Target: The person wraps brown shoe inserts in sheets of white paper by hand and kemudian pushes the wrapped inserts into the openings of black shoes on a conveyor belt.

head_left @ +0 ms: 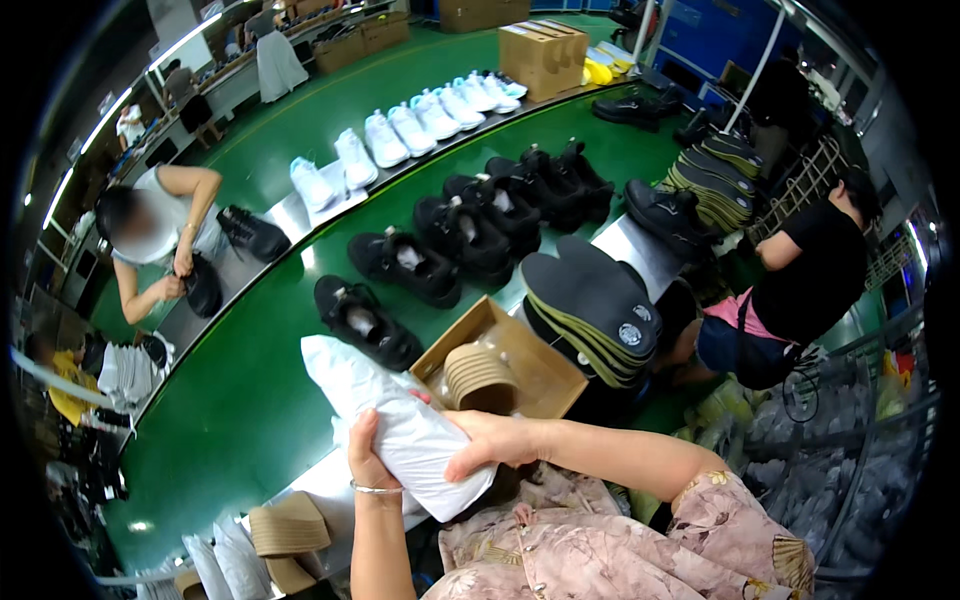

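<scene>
Both my hands grip a long white wrapped bundle [385, 405] in front of my body, tilted with its far end to the upper left. My left hand [368, 455] is closed on its left side, thumb up. From the right, my right hand [498, 440] clasps its near part, thumb on top. What the wrapping contains is hidden. Just beyond my right hand stands an open cardboard box [548, 375] with curved brown cardboard pieces [480, 378] in it. A black shoe [366, 322] lies past the bundle's far end.
More black shoes [465, 238] line the green conveyor belt [240, 400]. White shoes [410, 130] stand along its far edge. Stacked dark insoles [595, 300] sit right of the box. Curved cardboard [288, 530] and white bundles [240, 560] lie lower left. Two people work nearby, left and right.
</scene>
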Action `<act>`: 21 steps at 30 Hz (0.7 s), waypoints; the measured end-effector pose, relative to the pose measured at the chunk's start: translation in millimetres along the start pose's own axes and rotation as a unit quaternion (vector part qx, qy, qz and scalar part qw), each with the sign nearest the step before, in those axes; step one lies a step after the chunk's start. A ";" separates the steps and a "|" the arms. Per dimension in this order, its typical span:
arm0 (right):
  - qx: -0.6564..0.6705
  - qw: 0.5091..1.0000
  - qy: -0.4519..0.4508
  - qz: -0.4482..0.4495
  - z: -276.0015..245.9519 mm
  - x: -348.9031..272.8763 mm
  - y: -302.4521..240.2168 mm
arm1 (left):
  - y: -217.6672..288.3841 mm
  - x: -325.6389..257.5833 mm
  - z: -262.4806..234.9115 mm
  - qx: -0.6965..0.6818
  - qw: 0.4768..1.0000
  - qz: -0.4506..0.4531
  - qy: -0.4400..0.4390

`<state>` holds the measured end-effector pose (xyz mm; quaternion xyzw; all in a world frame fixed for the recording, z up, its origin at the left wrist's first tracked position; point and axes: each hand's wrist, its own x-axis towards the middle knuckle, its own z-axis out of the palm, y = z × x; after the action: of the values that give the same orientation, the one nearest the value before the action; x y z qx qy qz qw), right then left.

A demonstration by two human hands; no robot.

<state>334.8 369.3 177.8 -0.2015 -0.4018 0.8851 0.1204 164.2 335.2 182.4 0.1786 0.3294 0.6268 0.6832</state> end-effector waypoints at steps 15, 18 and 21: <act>0.003 0.879 0.387 -0.279 -177.8 -84.4 -115.2 | -104.2 247.3 168.5 0.149 0.968 0.159 0.123; 0.039 0.850 0.439 -0.288 -219.7 -92.4 -121.9 | -137.6 288.6 186.3 0.195 0.963 0.115 0.147; 0.019 0.833 0.477 -0.279 -264.4 -101.7 -133.5 | -176.4 340.1 172.7 0.231 0.964 0.050 0.124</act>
<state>552.0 592.9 148.1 -0.4762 -0.3168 0.6153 0.5425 410.0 669.1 113.8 0.2686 0.5383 0.5844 0.5446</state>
